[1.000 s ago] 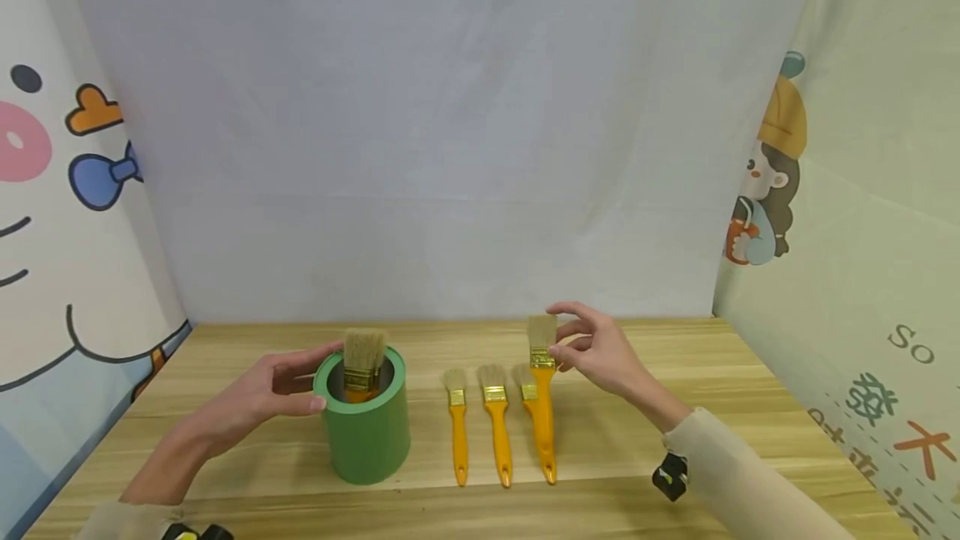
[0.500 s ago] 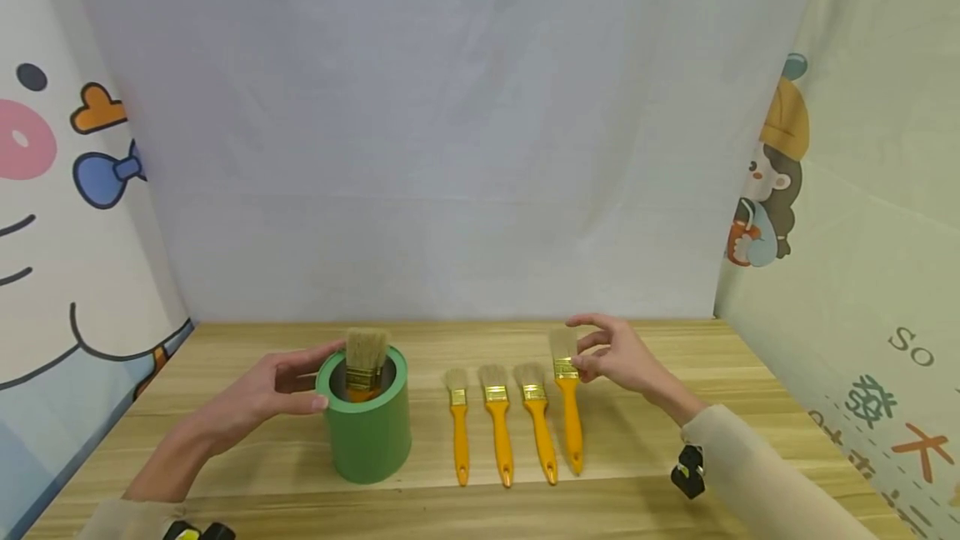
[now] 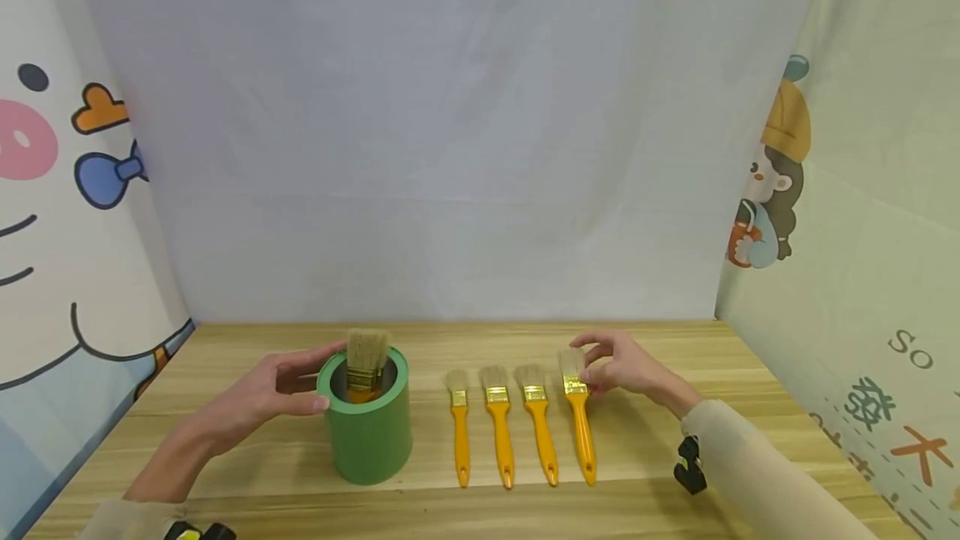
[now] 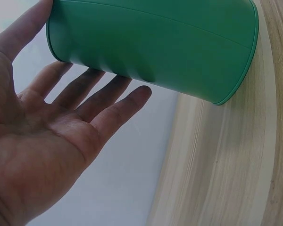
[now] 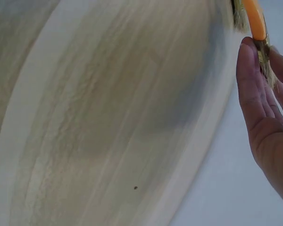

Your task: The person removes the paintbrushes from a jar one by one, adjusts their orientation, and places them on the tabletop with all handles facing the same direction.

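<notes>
**Right hand (image 3: pixel 621 367) pinching the rightmost brush (image 3: pixel 581 419); left hand (image 3: pixel 258 397) gripping the green can (image 3: pixel 372 447)**

The right hand's fingers are meeting the thumb on the shiny gold metal band between pale bristles and a tapering orange handle; this brush is occupying the right end of a row, its handle pointing toward the near side; whether it is fully touching the wood-grained desk (image 3: pixel 525 515), I cannot tell; to its left, a third brush (image 3: pixel 541 432), a second brush (image 3: pixel 502 433) and a narrow brush (image 3: pixel 461 440) are lying apart, bristles toward the far side; on the left, the left hand's fingers are spreading wide, thumb at the near rim, the others reaching round the far side; the smooth, cylindrical can is standing upright and holding at least one broad brush (image 3: pixel 367 350), bristles up; beyond, a softly creased pale cloth (image 3: pixel 450 148) is hanging.
</notes>
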Action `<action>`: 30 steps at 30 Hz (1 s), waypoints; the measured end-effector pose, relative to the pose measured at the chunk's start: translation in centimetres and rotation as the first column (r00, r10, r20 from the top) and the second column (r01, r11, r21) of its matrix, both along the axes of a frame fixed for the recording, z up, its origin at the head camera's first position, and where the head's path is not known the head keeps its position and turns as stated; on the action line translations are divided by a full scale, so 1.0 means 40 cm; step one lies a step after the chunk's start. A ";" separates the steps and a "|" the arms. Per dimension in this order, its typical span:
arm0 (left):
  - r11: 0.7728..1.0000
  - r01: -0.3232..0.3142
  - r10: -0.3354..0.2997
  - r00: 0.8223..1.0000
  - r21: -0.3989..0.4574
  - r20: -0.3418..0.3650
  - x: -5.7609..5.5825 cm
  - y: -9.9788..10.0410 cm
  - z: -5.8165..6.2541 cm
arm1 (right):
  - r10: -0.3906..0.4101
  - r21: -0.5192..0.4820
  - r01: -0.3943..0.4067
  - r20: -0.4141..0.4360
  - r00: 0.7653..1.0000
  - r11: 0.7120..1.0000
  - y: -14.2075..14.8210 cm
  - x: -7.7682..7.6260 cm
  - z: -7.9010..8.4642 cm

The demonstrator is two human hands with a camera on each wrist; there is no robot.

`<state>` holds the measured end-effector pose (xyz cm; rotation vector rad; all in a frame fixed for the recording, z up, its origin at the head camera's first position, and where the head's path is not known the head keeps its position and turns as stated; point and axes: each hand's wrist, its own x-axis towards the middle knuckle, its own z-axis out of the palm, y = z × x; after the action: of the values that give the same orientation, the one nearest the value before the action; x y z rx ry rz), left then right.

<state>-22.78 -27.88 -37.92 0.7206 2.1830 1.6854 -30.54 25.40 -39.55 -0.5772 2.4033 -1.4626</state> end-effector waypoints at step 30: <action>1.000 0.007 -0.007 1.000 0.002 -0.002 0.002 0.003 0.004 | -0.006 0.175 0.006 0.002 1.000 0.984 -0.011 -0.042 -0.041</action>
<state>-22.71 -27.74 -37.77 0.7299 2.1771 1.6848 -32.22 24.95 -41.20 -0.5268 2.5009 -1.2356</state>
